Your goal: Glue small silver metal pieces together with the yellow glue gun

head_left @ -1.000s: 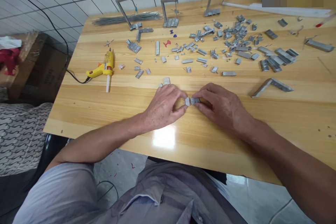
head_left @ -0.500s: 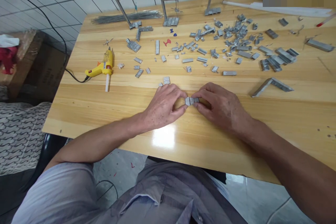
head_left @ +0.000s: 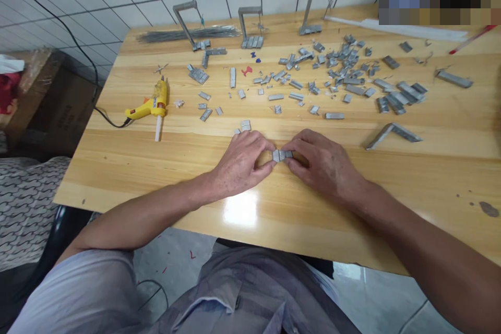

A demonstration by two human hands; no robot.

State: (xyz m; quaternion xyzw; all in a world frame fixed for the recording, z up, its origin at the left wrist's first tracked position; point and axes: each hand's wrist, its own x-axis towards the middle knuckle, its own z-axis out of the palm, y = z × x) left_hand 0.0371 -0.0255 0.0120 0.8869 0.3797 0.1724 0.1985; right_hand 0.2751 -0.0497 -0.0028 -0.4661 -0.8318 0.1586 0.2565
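Near the front middle of the table, a short row of small grey metal blocks (head_left: 282, 155), looking like staple strips, lies between my two hands. My left hand (head_left: 245, 162) pinches its left end between thumb and forefinger. The thumb and fingers of my right hand (head_left: 324, 162) grip the right end, their tips hiding part of the row. Just beyond my left knuckles sits a small grey metal piece (head_left: 246, 125), with another partly covered by the hand.
A yellow glue gun (head_left: 151, 107) with a white glue stick lies at left. Many grey metal pieces (head_left: 346, 60) are scattered across the back and right. Three upright bent metal frames (head_left: 250, 26) stand near the tiled wall. An L-shaped metal piece (head_left: 393, 133) lies right of my hands.
The camera view has shifted slightly, so the table's things sit a little lower and further left. Both hands keep the same pinch on the row of blocks.
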